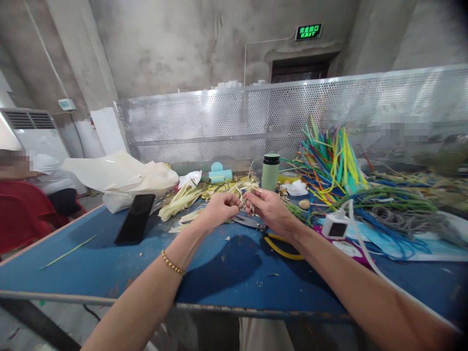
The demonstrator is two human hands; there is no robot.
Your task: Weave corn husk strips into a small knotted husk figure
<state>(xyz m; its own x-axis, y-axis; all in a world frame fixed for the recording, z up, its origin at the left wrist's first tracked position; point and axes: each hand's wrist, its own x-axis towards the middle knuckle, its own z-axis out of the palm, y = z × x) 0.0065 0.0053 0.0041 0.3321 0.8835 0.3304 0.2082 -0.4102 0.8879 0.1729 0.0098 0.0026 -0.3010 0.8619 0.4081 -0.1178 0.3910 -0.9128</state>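
Both hands meet above the middle of the blue table (109, 253). My left hand (219, 208), with a gold bead bracelet (172, 263) on its wrist, is closed in a pinch on a pale straw-like strip (241, 195). My right hand (268, 207) pinches the same strip from the other side. Pliers with yellow handles (270, 239) lie on the table just under my right hand. More pale yellow strips (183, 197) are heaped behind my hands.
A black phone (135, 218) leans at the left by a white plastic bag (120, 178). A green flask (271, 171) stands behind the hands. Coloured strips (329, 161), coiled wire (398, 217) and a white cube plug (336, 225) fill the right side. A person in white sits at far left (47, 180).
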